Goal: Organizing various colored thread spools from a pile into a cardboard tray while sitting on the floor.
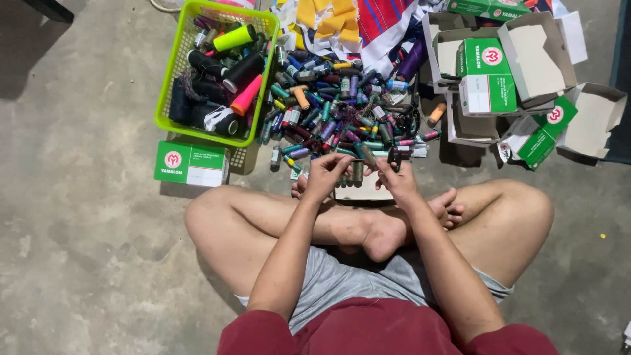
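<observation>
I sit cross-legged on a concrete floor. My left hand (326, 175) and my right hand (396, 181) reach forward over a small open white box (363, 190) that holds a row of small thread spools (355, 172). Both hands' fingers touch spools at the box's far edge; whether either hand grips one I cannot tell. Just beyond the box spreads a heap of several small spools of many colours (342, 108).
A lime green basket (172, 72) with large thread cones stands at the far left, a closed green and white box (191, 164) in front of it. Open and closed green and white boxes (513, 79) lie at the far right. Coloured cloth (358, 23) lies behind.
</observation>
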